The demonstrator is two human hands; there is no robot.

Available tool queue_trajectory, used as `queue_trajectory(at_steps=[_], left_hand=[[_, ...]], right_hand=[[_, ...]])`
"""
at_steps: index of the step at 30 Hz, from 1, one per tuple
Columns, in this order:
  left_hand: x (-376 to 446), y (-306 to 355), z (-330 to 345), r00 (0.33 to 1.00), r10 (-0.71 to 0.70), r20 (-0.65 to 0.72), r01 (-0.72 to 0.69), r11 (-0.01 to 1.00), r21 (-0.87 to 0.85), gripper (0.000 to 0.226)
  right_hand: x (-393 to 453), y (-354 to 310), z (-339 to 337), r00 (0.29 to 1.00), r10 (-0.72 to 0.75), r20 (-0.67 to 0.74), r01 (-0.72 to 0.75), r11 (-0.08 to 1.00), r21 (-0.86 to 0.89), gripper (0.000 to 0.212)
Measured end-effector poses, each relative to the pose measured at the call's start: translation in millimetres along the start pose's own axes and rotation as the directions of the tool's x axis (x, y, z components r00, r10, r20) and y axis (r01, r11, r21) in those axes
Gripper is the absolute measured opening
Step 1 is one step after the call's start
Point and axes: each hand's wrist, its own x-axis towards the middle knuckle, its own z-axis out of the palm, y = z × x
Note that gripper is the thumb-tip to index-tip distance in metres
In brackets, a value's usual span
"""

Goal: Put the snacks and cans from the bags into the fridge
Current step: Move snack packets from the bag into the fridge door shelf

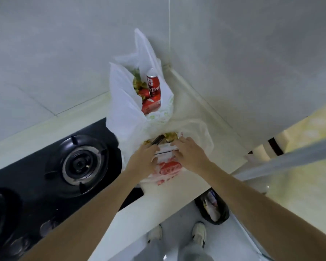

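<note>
Two white plastic bags stand on the pale counter (196, 113). The far bag (124, 95) is open and holds an upright red can (153, 82), red snack packs (150, 105) and yellow-green wrappers. In the near bag (199, 132) lie a white-and-red snack pack (165, 152), a red pack (170, 167) below it and yellow wrappers (170, 136). My left hand (143, 157) grips the left side of the white-and-red pack, fingers reaching inside the bag. My right hand (190, 153) curls over that pack's right side. The fingertips of both hands are partly hidden.
A black gas hob (51, 178) with a burner (81, 163) fills the counter to the left, touching the bags. Tiled walls meet in a corner behind the far bag. A black bin (213, 208) sits on the floor below the counter edge, near my shoes (199, 234).
</note>
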Motion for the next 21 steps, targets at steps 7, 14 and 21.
queue_trajectory(at_steps=[7, 14, 21], left_hand=[[13.7, -8.1, 43.9, 0.997, -0.031, 0.069, 0.019, 0.985, 0.169, 0.054], [25.3, -7.8, 51.8, 1.0, -0.026, 0.016, 0.02, 0.955, 0.295, 0.053], [27.3, -14.3, 45.6, 0.999, -0.042, -0.016, 0.044, 0.973, 0.228, 0.036]], right_hand=[[13.3, 29.6, 35.6, 0.998, -0.035, 0.047, 0.041, 0.99, -0.133, 0.077], [25.5, 31.2, 34.1, 0.999, 0.002, 0.053, 0.011, 0.969, -0.247, 0.069], [24.5, 44.4, 32.8, 1.0, -0.005, 0.023, 0.011, 0.966, -0.26, 0.047]])
